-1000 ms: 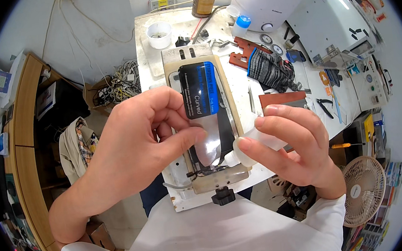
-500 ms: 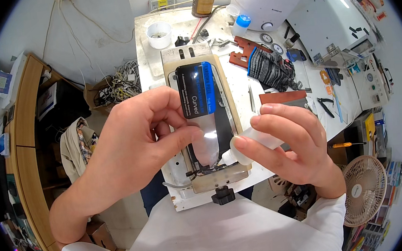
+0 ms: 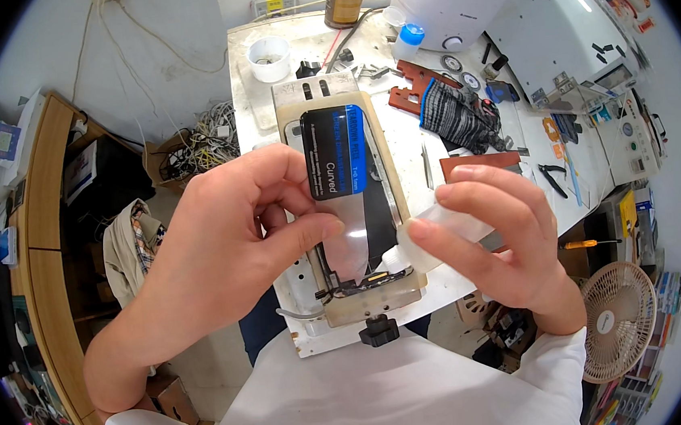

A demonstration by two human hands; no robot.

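Note:
My left hand (image 3: 237, 230) pinches the edge of a thin flexible pry card (image 3: 345, 248), black and blue at its top with a clear, bare lower end. That lower end lies over a phone (image 3: 381, 229) whose inside edge and parts show at the bottom. A metal clamping holder (image 3: 341, 316) with a black knob (image 3: 378, 330) surrounds the phone. In my right hand (image 3: 497, 243) is a white squeeze bottle (image 3: 447, 231), tilted so its nozzle points down-left at the phone's lower right side. Whether the nozzle touches is hard to tell.
Behind the holder stand a white cup (image 3: 270, 60), a small blue-capped bottle (image 3: 408, 42) and a white appliance (image 3: 455, 0). To the right lie a striped glove (image 3: 462, 121), a reddish-brown flat piece (image 3: 478, 163) and black pliers (image 3: 552, 180). A fan (image 3: 619, 322) stands at lower right.
My right hand and the bottle have shifted slightly right and up, so the nozzle has moved from near the card's tip toward the phone's right side. The left hand stays nearly still.

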